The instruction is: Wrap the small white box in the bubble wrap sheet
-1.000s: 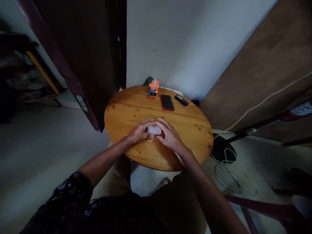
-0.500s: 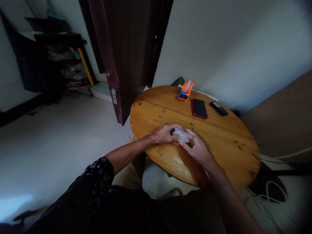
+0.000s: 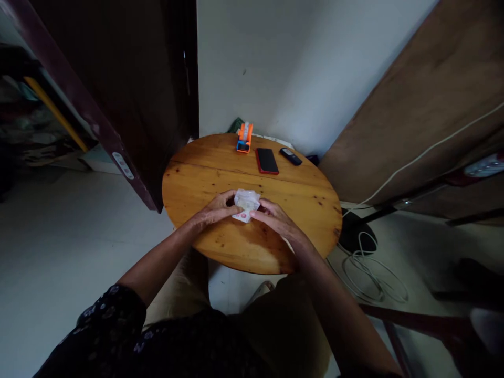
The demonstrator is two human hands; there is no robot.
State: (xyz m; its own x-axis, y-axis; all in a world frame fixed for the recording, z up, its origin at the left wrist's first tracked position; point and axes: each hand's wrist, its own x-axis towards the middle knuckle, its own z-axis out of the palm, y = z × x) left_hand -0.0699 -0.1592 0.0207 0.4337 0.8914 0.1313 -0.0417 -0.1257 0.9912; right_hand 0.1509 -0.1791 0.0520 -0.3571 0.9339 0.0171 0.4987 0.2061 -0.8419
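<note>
Between my two hands is a small white packet (image 3: pixel 247 203), crinkled and partly see-through, with pinkish-red marks on its lower part. My left hand (image 3: pixel 218 208) grips its left side, thumb on the front face and fingers behind. On the other side, my right hand (image 3: pixel 279 218) pinches the packet's right edge, thumb at the lower corner. What is inside the packet cannot be made out. Both hands are over the near half of the round wooden table (image 3: pixel 220 239).
An orange tape dispenser (image 3: pixel 244 137), a red-edged dark phone (image 3: pixel 267 161) and a black handset (image 3: pixel 290 156) lie along the table's far side. A dark door (image 3: pixel 129 94) stands at the left. White cable (image 3: pixel 366 273) lies coiled on the floor at the right.
The view has swung to the right, so table and hands appear further left. The packet is now turned with its marked face showing, and my hands are slightly further apart around it.
</note>
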